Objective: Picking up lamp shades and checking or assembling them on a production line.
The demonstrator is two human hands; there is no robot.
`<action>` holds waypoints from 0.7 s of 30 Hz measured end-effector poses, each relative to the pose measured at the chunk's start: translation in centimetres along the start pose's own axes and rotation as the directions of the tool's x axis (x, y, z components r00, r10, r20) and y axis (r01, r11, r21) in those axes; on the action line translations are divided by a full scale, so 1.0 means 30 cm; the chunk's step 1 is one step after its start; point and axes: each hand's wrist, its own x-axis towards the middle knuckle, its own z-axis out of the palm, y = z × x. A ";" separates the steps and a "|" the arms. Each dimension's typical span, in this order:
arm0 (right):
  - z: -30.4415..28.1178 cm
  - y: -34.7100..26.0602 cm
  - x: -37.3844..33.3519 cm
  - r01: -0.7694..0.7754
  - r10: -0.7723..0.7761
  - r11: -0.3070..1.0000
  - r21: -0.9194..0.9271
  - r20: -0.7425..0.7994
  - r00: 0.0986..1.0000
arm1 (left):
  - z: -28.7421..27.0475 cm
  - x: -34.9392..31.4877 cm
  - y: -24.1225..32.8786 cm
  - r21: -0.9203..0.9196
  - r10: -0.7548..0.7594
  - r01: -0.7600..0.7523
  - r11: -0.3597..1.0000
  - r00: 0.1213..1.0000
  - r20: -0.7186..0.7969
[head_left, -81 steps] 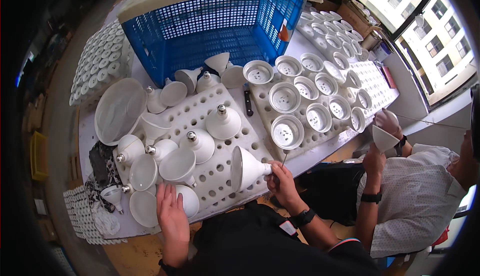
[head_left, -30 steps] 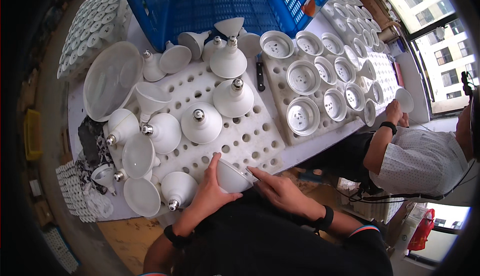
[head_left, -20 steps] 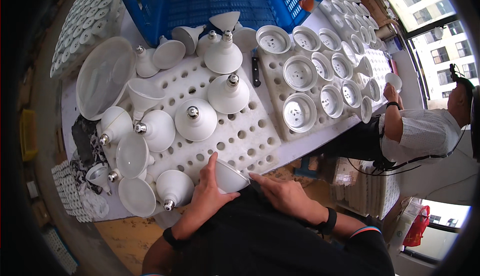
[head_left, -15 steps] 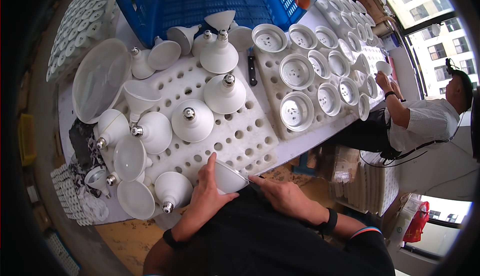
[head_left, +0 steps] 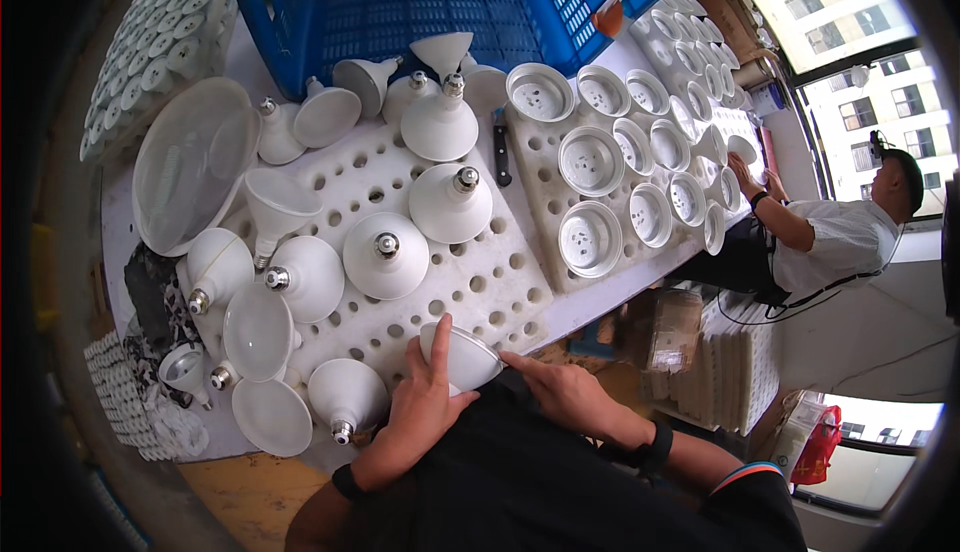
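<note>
In front of me my left hand (head_left: 425, 397) grips a white flared lamp bulb (head_left: 468, 360), tilted on its side, the fingers spread over its shell. My right hand (head_left: 572, 392) is closed at the bulb's rim, its index finger pointing at the edge. Whatever it holds is hidden beneath the fingers. Beyond my hands lies a white foam board (head_left: 470, 312) full of round holes. Several finished-looking white bulbs with silver screw bases, such as this bulb (head_left: 388, 267), stand or lie on it and to its left.
A blue plastic crate (head_left: 420, 27) stands at the back. A black-handled knife (head_left: 502, 157) lies beside a second foam board (head_left: 545, 187) bearing several open white lamp cups (head_left: 590, 240). At left rests a large round translucent cover (head_left: 195, 167). Another person (head_left: 830, 232) works at the far right.
The bulb in my left hand has turned so that more of its white shell shows. My right hand stays at its rim. The other person's hands have shifted slightly.
</note>
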 end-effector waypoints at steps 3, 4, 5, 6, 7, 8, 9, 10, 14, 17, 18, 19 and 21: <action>-0.014 -0.046 0.011 -0.126 0.128 0.989 -0.078 0.020 0.992 | -0.001 0.012 -0.007 -0.001 -0.001 0.001 1.000 0.999 0.034; -0.007 -0.050 0.012 -0.136 0.138 0.987 -0.085 0.016 0.990 | -0.001 0.020 -0.008 0.003 -0.012 0.012 1.000 0.999 0.053; 0.010 -0.047 0.011 -0.151 0.149 0.986 -0.072 -0.028 0.988 | -0.001 0.024 -0.009 -0.008 -0.003 0.003 1.000 0.998 0.057; 0.023 -0.045 0.013 -0.165 0.160 0.985 -0.059 -0.072 0.984 | -0.002 0.026 -0.011 -0.009 0.009 -0.009 1.000 0.998 0.057; 0.030 -0.049 0.013 -0.176 0.171 0.982 -0.068 -0.076 0.982 | -0.002 0.023 -0.012 -0.012 0.021 -0.021 1.000 0.998 0.057; 0.037 -0.053 0.013 -0.182 0.175 0.981 -0.061 -0.101 0.979 | -0.006 0.024 -0.012 -0.024 0.030 -0.029 0.999 0.998 0.060; 0.042 -0.057 0.013 -0.187 0.179 0.981 -0.053 -0.126 0.976 | -0.010 0.026 -0.013 -0.039 0.020 -0.017 0.999 0.997 0.070; 0.043 -0.060 0.017 -0.196 0.186 0.979 -0.063 -0.131 0.974 | -0.013 0.029 -0.014 -0.055 0.011 -0.007 0.998 0.997 0.078; 0.053 -0.067 0.033 -0.227 0.219 0.973 -0.039 -0.147 0.965 | -0.004 0.029 -0.031 -0.047 0.051 -0.049 0.998 0.998 0.038; 0.064 -0.077 0.038 -0.234 0.224 0.972 -0.038 -0.177 0.958 | 0.002 0.032 -0.034 -0.015 0.047 -0.046 0.999 0.998 0.036; 0.069 -0.079 0.039 -0.263 0.253 0.964 -0.034 -0.173 0.952 | 0.010 0.030 -0.041 0.012 0.057 -0.057 0.998 0.998 0.025; 0.074 -0.073 0.038 -0.264 0.253 0.964 -0.037 -0.181 0.950 | 0.019 0.029 -0.045 0.040 0.067 -0.067 0.997 0.998 0.013; 0.085 -0.056 0.036 -0.277 0.269 0.960 -0.027 -0.167 0.949 | 0.034 0.028 -0.044 0.071 0.067 -0.067 0.995 0.998 0.007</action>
